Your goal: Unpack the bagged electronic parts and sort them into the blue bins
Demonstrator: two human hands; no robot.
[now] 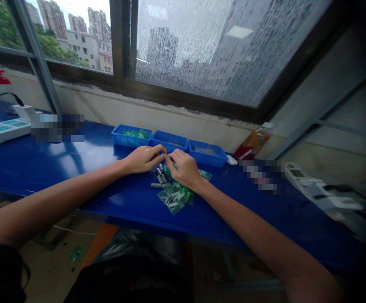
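Observation:
My left hand (144, 159) and my right hand (184, 169) meet above the blue table, fingertips almost touching. Thumbs and fingers of both are closed around a small pale grey piece (166, 156), mostly hidden by the fingers. Just below them lies a loose pile of small silver and black cylinders (160, 176). Under and beside my right hand are green-tinted clear plastic bags; the nearest bag (172, 198) shows several silver cylinders inside. Part of the bag pile is covered by my right hand and wrist.
Three blue bins stand in a row behind my hands: a left bin (116, 136) with green bags, a middle bin (184, 144) and a right bin (222, 161). A bottle (253, 143) stands to their right. White power strips (8, 129) lie toward both sides. Windows rise behind.

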